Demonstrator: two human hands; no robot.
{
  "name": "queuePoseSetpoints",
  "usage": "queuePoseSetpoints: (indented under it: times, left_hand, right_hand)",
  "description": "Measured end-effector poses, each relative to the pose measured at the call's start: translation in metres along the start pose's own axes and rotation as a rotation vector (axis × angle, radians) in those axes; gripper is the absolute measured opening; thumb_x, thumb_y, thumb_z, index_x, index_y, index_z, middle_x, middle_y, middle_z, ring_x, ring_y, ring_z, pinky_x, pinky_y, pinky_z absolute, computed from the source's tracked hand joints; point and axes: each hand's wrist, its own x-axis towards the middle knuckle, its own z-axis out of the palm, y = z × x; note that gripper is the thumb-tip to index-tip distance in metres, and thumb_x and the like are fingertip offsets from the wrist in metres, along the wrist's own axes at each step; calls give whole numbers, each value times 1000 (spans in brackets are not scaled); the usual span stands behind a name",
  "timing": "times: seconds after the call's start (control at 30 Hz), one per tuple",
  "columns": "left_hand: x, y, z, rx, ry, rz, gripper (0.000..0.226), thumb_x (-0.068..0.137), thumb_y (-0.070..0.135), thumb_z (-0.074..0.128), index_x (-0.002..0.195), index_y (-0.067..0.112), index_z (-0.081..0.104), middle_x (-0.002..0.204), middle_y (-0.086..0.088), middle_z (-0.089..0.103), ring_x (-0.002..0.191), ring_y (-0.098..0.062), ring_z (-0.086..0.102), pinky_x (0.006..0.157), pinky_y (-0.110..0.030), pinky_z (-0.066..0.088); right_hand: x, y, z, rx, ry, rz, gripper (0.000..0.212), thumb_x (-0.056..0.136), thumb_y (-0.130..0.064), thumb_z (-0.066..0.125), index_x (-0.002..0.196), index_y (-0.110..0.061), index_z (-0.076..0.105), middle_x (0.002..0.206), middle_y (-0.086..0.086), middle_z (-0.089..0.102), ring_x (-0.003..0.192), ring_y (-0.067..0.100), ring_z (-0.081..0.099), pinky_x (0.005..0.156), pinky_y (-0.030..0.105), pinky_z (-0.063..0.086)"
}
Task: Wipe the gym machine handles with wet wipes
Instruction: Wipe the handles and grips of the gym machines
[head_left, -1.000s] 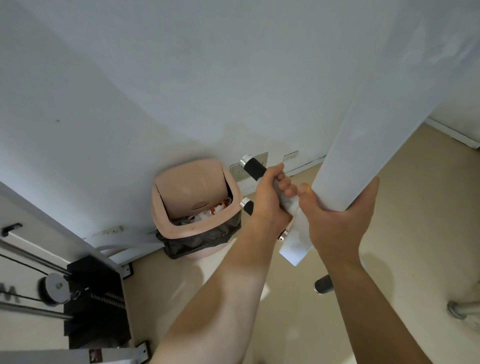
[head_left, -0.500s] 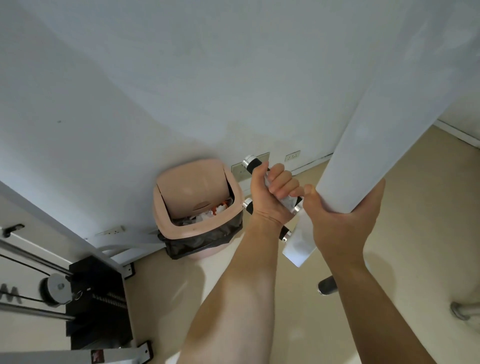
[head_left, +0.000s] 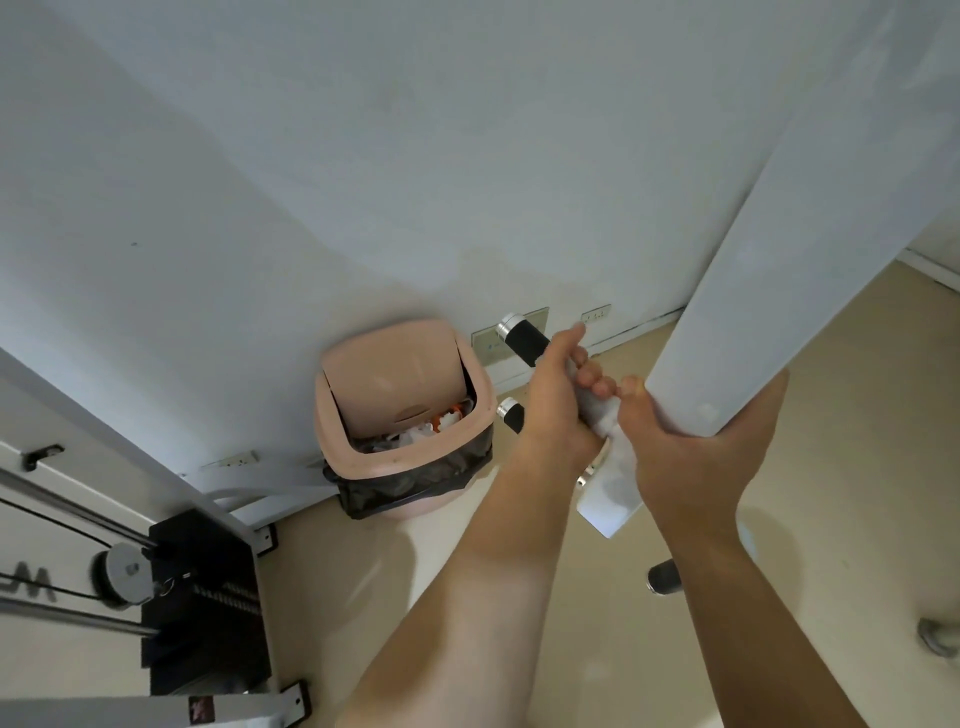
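A black foam handle (head_left: 525, 340) with a silver end cap juts out from the white machine arm (head_left: 789, 249). My left hand (head_left: 558, 402) is wrapped around this handle with a white wet wipe (head_left: 597, 413) pressed against it. A second black handle (head_left: 511, 413) pokes out just below, mostly hidden behind my left wrist. My right hand (head_left: 696, 457) grips the lower end of the white machine arm. A third handle end (head_left: 664, 578) shows lower down, beside my right forearm.
A pink swing-lid bin (head_left: 400, 415) with a black liner and rubbish inside stands against the wall (head_left: 363, 156). At the lower left are a black weight stack (head_left: 202, 597), a pulley (head_left: 124, 571) and cables. A metal foot (head_left: 937, 634) rests on the beige floor at right.
My left hand, with the wipe, slid up the handle toward its cap and has come back down toward the machine arm. My right hand has kept its hold.
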Motion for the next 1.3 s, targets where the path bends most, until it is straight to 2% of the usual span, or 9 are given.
queuePoseSetpoints:
  times: [0.23, 0.37, 0.47, 0.6, 0.73, 0.8, 0.93, 1.17, 1.3]
  left_hand:
    - [17, 43, -19, -206, -224, 120, 34, 82, 43, 72, 63, 25, 50, 44, 8, 42, 37, -4, 39, 46, -20, 40]
    - [17, 40, -6, -75, 68, 193, 30, 86, 40, 73, 70, 22, 55, 49, 9, 44, 39, -6, 40, 48, -22, 41]
    - [5, 16, 1, 117, 211, 253, 20, 87, 25, 75, 84, 11, 61, 52, 3, 54, 44, -10, 50, 48, -22, 47]
    - [-8, 5, -22, 314, 168, 311, 27, 94, 34, 68, 108, 11, 63, 84, -5, 77, 74, -17, 73, 72, -34, 61]
    - [-16, 8, -49, 435, 208, 400, 48, 88, 50, 71, 127, 28, 53, 117, -4, 71, 101, -25, 73, 85, -43, 62]
    - [-21, 15, -55, 430, 237, 410, 41, 89, 44, 73, 120, 32, 50, 117, -5, 71, 102, -28, 73, 88, -46, 61]
    - [-28, 20, -58, 447, 209, 451, 25, 94, 33, 70, 90, 15, 53, 92, -7, 69, 89, -27, 66, 93, -52, 55]
    - [-57, 28, -60, 513, 218, 745, 25, 83, 16, 72, 66, 21, 55, 70, 1, 55, 70, -15, 50, 70, -28, 45]
    - [-64, 42, -87, 413, 243, 638, 34, 95, 10, 60, 66, 19, 46, 63, 6, 52, 58, -7, 53, 52, -22, 43]
  right_hand:
    - [-5, 2, -5, -15, -29, -4, 65, 63, -22, 89, 102, -26, 37, 86, -45, 51, 78, -17, 52, 66, 0, 39]
    - [-6, 1, -2, -5, -3, 5, 63, 61, -25, 86, 97, -36, 35, 85, -43, 52, 75, -15, 52, 65, 0, 39]
    - [-4, 0, -1, 14, 3, 24, 58, 61, -27, 82, 99, -26, 38, 84, -43, 52, 76, -15, 52, 66, 1, 38]
    - [-6, 0, -1, 7, 12, 10, 58, 62, -26, 82, 101, -23, 40, 87, -44, 52, 78, -17, 53, 67, 0, 39]
    - [-9, 0, 0, 20, 19, 22, 58, 61, -27, 82, 99, -23, 39, 83, -42, 51, 74, -15, 51, 65, 1, 37]
    - [-11, -1, 1, 32, 22, 20, 57, 61, -29, 82, 98, -28, 38, 82, -39, 52, 73, -13, 51, 65, 1, 38]
    - [-14, -5, 1, 50, 28, 26, 56, 60, -37, 82, 93, -33, 37, 81, -37, 52, 72, -10, 51, 64, 4, 39]
    - [-15, -5, 0, 59, 34, 37, 55, 58, -47, 77, 94, -32, 39, 83, -32, 52, 73, -4, 51, 65, 8, 41]
    - [-14, -4, 1, 73, 37, 57, 56, 58, -47, 77, 95, -29, 40, 81, -31, 53, 73, -3, 52, 65, 10, 42]
